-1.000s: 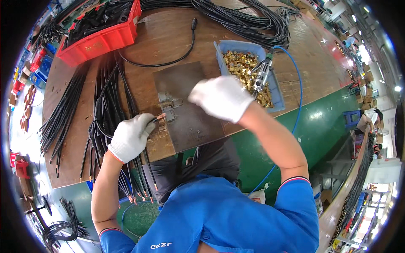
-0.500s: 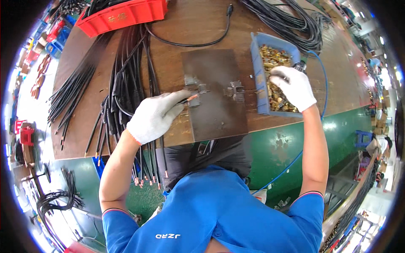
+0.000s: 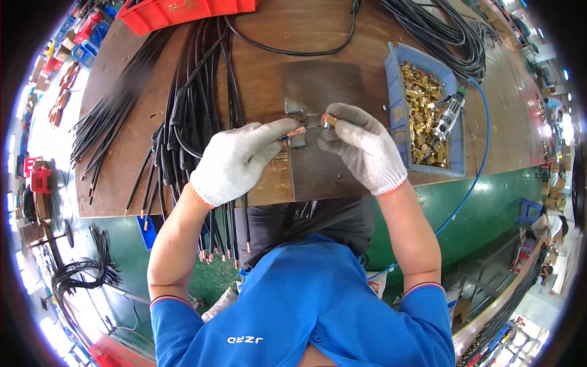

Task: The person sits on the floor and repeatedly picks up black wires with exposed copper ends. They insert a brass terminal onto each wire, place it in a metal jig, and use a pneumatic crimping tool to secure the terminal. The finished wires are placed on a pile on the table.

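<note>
My left hand [image 3: 235,162], in a white glove, pinches a black cable close to its bared copper strands [image 3: 298,132]. The strands point right, over a dark metal plate [image 3: 318,168] on the table. Facing them across a small gap, my gloved right hand [image 3: 372,153] grips a small brass fitting [image 3: 331,118] between thumb and fingers. Strands and fitting are apart. To the right, a blue bin [image 3: 398,110] holds many loose brass fittings [image 3: 422,85]. A silver air tool [image 3: 449,116] with a blue hose lies across them.
Black cables with copper ends [image 3: 195,104] spread over the table's left side, some hanging past its front edge. A red bin [image 3: 189,13] stands at the far left. Coiled black cables [image 3: 437,40] lie at the far right. The blue hose [image 3: 483,156] runs over the table's edge.
My right hand has come left from the blue bin and now holds a brass fitting near the copper strands. The air tool in the bin is uncovered. The whole view has shifted slightly.
</note>
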Action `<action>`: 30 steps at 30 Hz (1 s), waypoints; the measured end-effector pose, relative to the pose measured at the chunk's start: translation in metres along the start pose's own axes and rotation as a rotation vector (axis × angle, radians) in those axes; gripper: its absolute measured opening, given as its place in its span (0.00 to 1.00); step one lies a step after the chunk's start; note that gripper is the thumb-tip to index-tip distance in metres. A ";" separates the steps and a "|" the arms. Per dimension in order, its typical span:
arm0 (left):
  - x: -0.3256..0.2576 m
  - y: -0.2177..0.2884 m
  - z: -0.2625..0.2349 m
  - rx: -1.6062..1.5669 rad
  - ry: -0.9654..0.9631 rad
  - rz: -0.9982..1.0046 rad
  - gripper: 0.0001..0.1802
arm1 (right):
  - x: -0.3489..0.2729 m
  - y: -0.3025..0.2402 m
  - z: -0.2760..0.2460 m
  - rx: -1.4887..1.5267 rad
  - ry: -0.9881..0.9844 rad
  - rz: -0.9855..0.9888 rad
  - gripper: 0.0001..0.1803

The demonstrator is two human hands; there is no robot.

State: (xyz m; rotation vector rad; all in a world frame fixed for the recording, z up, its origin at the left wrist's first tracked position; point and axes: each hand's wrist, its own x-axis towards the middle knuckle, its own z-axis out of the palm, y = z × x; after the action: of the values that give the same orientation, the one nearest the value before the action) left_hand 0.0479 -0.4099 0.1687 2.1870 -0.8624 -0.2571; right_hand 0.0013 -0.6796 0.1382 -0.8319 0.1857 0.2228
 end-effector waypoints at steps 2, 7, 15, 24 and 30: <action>0.000 0.001 -0.001 -0.022 0.022 0.012 0.26 | 0.003 0.008 0.000 0.047 -0.054 0.019 0.15; -0.001 0.002 -0.001 -0.055 0.062 0.030 0.26 | 0.011 0.021 -0.001 0.031 -0.060 0.040 0.15; -0.002 -0.001 -0.001 -0.046 0.075 0.053 0.28 | 0.013 0.025 0.006 0.003 -0.114 0.064 0.17; -0.001 -0.001 0.001 0.007 0.072 0.060 0.29 | 0.011 0.022 0.011 -0.023 -0.079 0.069 0.17; 0.001 -0.008 0.008 0.119 0.067 0.074 0.22 | 0.017 0.012 0.009 -0.507 -0.016 -0.009 0.13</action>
State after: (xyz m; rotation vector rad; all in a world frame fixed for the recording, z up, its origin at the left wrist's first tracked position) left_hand 0.0489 -0.4115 0.1578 2.2542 -0.9400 -0.0985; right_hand 0.0150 -0.6633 0.1313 -1.3336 0.1110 0.2730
